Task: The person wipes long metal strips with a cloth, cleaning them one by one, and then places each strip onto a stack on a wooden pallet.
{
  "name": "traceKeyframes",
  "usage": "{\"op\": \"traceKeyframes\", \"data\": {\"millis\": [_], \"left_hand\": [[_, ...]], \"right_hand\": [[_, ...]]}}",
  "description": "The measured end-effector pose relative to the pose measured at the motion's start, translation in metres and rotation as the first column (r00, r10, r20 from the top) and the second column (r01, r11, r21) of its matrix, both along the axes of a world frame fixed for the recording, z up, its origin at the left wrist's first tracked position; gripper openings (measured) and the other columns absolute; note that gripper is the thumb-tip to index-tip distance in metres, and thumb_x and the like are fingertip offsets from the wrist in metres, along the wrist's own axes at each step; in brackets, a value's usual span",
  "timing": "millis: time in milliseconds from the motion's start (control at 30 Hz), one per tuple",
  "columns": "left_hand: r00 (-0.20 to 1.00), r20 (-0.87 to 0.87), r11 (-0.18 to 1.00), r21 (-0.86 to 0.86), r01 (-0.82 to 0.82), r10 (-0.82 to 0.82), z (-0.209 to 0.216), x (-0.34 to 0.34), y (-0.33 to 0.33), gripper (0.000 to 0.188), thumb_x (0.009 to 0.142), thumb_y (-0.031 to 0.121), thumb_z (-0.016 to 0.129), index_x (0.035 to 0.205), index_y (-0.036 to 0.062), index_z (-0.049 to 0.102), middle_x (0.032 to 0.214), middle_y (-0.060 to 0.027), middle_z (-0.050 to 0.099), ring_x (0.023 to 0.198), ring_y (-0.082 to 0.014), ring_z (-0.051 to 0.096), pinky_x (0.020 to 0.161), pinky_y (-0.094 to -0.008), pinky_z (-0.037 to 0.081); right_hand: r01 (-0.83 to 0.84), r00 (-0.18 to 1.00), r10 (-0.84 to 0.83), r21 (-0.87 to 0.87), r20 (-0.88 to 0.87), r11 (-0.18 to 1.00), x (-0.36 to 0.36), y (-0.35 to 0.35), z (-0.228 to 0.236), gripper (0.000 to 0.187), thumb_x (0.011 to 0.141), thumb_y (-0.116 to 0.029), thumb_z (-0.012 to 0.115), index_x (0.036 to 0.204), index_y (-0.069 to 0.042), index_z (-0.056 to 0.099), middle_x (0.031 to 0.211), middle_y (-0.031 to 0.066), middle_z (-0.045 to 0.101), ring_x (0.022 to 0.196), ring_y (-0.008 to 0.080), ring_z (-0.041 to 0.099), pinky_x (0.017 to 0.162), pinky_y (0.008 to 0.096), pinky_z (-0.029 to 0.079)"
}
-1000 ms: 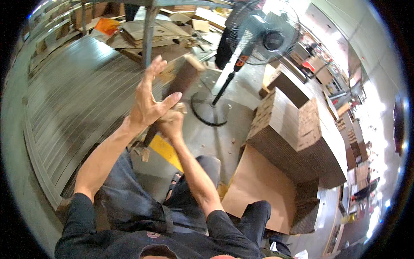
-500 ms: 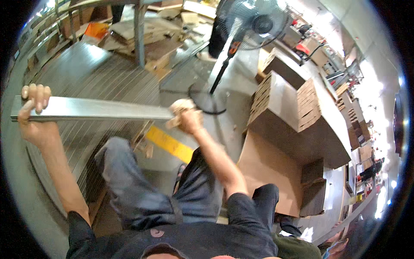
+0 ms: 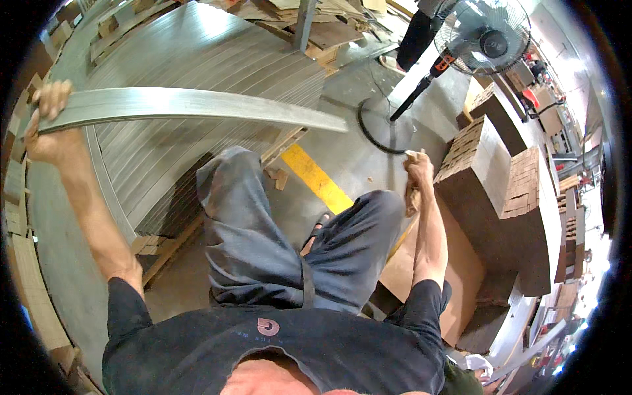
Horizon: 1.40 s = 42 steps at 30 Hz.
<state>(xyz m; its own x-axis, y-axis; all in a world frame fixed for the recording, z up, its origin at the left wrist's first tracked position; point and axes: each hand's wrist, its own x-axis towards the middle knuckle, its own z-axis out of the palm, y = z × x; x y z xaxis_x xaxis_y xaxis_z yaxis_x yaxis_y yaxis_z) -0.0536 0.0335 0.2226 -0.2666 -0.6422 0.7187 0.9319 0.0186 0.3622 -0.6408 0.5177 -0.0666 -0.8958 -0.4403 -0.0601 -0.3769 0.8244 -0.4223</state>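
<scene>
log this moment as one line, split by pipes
left hand: grips one end of metal bar | right hand: holds tan rag (likely), off bar | bar: other end free | fan: standing on floor

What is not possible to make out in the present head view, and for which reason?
In the head view:
- Left end of the metal strip: partly covered by the left hand.
- Brown thing in the right hand: partly hidden by that hand; its kind is unclear.
- Sandalled foot: mostly hidden by the trousers.
- Board pile: cut off by the upper edge.
</scene>
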Motion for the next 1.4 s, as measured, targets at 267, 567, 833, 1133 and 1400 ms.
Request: {"op": "traceKeyframes", "data": {"millis": [267, 567, 833, 1133, 1400], "left_hand": [[0.964, 0.218, 0.948, -0.307, -0.083, 0.155, -0.05, -0.216, 0.145, 0.069, 0.07, 0.015, 0.055, 0.134, -0.0094, 0.044, 0.097, -0.0113, 0.057, 0.084, -0.0183, 0.057, 0.081, -0.0322, 0.049], [0.997, 0.055, 0.992, -0.11, 0.064, -0.058, -0.057, -0.224, 0.136, 0.061, 0.068, 0.006, 0.054, 0.128, -0.0055, 0.044, 0.092, -0.0064, 0.047, 0.086, -0.0184, 0.049, 0.084, -0.0329, 0.042], [0.73, 0.205, 0.757, -0.208, -0.619, 0.652, -0.026, -0.124, 0.033, 0.052, 0.084, 0.004, 0.06, 0.134, -0.0015, 0.046, 0.123, -0.015, 0.054, 0.123, -0.0296, 0.049, 0.108, -0.0406, 0.036], [0.244, -0.116, -0.204, -0.903, 0.378, 0.963, -0.06, -0.174, 0.133, 0.075, 0.064, 0.001, 0.075, 0.134, 0.0052, 0.047, 0.117, -0.0167, 0.056, 0.115, -0.0331, 0.053, 0.097, -0.0458, 0.041], [0.274, 0.109, 0.0, -0.929, 0.37, 0.956, -0.101, -0.139, 0.095, 0.052, 0.056, -0.006, 0.068, 0.105, 0.0008, 0.053, 0.088, -0.0169, 0.058, 0.081, -0.0388, 0.059, 0.069, -0.0467, 0.047]], "right_hand": [[-0.758, 0.653, 0.546, -0.444, -0.525, 0.478, 0.153, -0.173, 0.16, 0.022, 0.077, -0.01, 0.065, 0.099, -0.004, 0.065, 0.103, 0.0129, 0.068, 0.097, 0.0299, 0.064, 0.092, 0.0375, 0.05], [-0.754, 0.657, 0.553, -0.48, -0.513, 0.449, 0.253, -0.215, 0.144, 0.047, 0.068, -0.021, 0.069, 0.108, 0.0, 0.058, 0.11, 0.0231, 0.056, 0.107, 0.038, 0.052, 0.094, 0.0444, 0.043], [-0.803, 0.57, 0.646, -0.179, -0.508, 0.568, 0.14, -0.165, 0.071, 0.049, 0.064, -0.03, 0.077, 0.101, -0.005, 0.055, 0.094, 0.0139, 0.057, 0.094, 0.035, 0.056, 0.083, 0.0424, 0.044], [-0.725, 0.555, 0.586, 0.002, -0.59, 0.688, 0.165, -0.16, 0.097, 0.04, 0.072, -0.025, 0.073, 0.104, -0.005, 0.06, 0.098, 0.0139, 0.061, 0.098, 0.0318, 0.058, 0.079, 0.0442, 0.047], [-0.727, 0.469, 0.695, 0.209, -0.545, 0.655, 0.103, -0.102, 0.093, 0.036, 0.071, -0.015, 0.072, 0.104, -0.004, 0.06, 0.097, 0.0112, 0.061, 0.097, 0.0285, 0.059, 0.084, 0.0407, 0.05]]}}
